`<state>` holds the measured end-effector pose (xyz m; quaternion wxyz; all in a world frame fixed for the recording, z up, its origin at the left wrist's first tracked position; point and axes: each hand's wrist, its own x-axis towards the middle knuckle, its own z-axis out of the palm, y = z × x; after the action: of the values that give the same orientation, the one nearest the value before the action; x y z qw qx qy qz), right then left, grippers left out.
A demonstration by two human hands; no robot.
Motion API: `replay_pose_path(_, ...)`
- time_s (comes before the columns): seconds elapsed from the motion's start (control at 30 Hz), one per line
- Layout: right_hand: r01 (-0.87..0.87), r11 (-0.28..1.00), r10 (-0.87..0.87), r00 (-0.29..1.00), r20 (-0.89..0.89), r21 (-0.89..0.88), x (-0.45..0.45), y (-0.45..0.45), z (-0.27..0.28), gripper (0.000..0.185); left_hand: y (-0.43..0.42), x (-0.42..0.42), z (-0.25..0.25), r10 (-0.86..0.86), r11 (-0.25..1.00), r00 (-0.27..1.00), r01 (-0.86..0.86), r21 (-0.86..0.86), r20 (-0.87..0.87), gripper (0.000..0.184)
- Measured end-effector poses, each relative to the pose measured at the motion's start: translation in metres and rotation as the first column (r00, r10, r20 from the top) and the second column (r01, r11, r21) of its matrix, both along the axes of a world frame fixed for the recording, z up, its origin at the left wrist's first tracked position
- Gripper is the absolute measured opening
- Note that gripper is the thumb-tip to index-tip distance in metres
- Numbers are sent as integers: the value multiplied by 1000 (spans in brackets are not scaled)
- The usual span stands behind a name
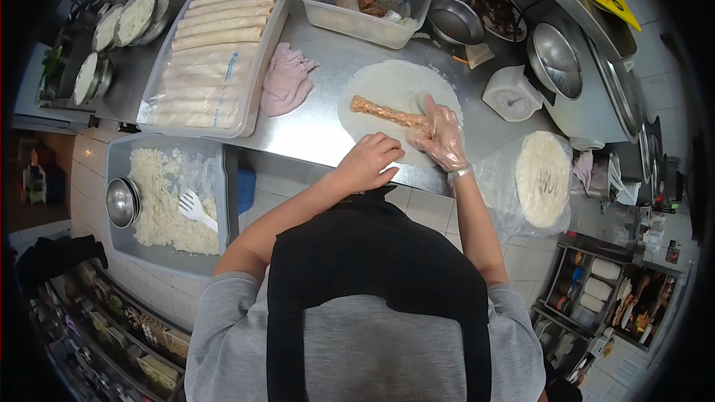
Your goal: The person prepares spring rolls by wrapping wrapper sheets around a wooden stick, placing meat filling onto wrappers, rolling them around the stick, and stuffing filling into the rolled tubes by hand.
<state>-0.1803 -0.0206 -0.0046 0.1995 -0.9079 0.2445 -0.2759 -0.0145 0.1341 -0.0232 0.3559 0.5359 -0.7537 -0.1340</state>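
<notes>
A thin, round white dough wrapper (387,78) lies flat on the steel counter. Across it runs a log of orange-brown, minced-looking filling (387,113). My right hand (441,134), in a clear plastic glove, rests over the filling's right end with thumb and fingers apart, covering that end. At the wrapper's near edge, my bare left hand (370,160) has its fingers curled against the dough; the fingertips are partly hidden. To the right, a stack of pale round wrappers (542,179) sits on plastic film.
A plastic tray of rolled wrappers (216,52) stands left, beside a pink cloth (287,80). Behind are a bin with a filling bag (357,18), a steel bowl (456,21) and a scale (514,94). Lower left, a grey tub (160,253) holds white shreds and a slotted spatula (195,208).
</notes>
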Motion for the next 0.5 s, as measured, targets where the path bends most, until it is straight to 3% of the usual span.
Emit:
replay_pose_path(0.07,54,998,-55,991,-125,-15,-3,4,3,46,1,-2,0,-7,1000,1000,7,10,-3,31)
replay_pose_path(0.27,20,992,-10,997,-82,127,-6,-9,-16,45,0,-1,1,-7,1000,1000,7,6,-3,31)
replay_pose_path(0.37,89,996,-86,994,-72,32,17,10,14,37,0,-2,0,-8,1000,1000,8,15,8,31)
replay_pose_path(0.5,55,998,-54,983,-177,-1,27,10,8,37,-1,-2,1,2,1000,1000,-2,2,20,30)
